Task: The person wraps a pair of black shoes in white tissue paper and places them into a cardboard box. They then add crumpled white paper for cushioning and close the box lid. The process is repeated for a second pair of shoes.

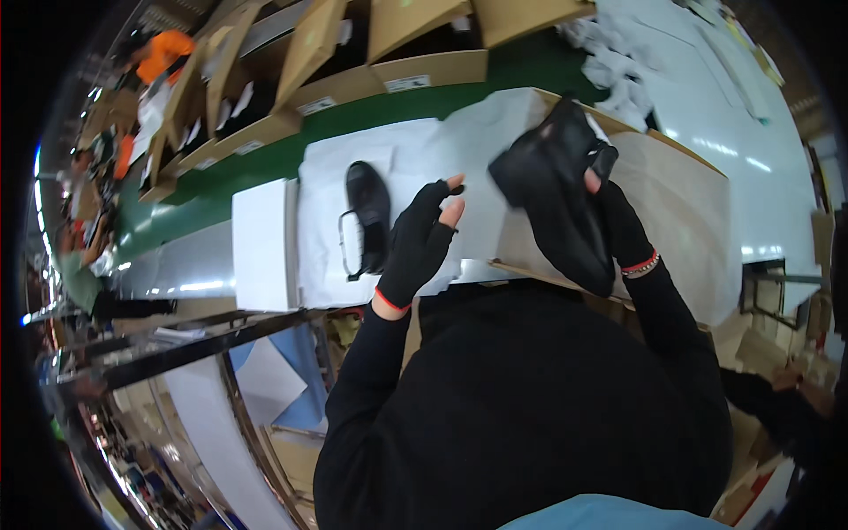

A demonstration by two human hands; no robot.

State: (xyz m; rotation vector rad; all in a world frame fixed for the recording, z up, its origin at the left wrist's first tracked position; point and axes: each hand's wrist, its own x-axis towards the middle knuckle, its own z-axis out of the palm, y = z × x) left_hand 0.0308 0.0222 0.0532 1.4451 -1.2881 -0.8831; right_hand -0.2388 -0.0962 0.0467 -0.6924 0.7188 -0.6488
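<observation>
A black shoe [556, 190] is held up on the right by my right hand [621, 212], whose fingers close around its edge. The shoe is slightly blurred and tilted, above an open cardboard box lined with pale tissue paper [685, 199]. My left hand [420, 234], in a black fingerless glove, is open with thumb and fingers apart and holds nothing. Just left of it, a second black shoe [367, 190] lies on white paper sheets [411, 141]. A thin dark frame around a white patch [351, 243] shows at that shoe's near end.
A stack of white sheets [265, 247] stands at the left. Several open cardboard boxes [433, 69] line the green belt [331, 128] beyond. Crumpled white paper [618, 66] lies at the far right. A metal rail [177, 349] runs at lower left; people [163, 53] work farther left.
</observation>
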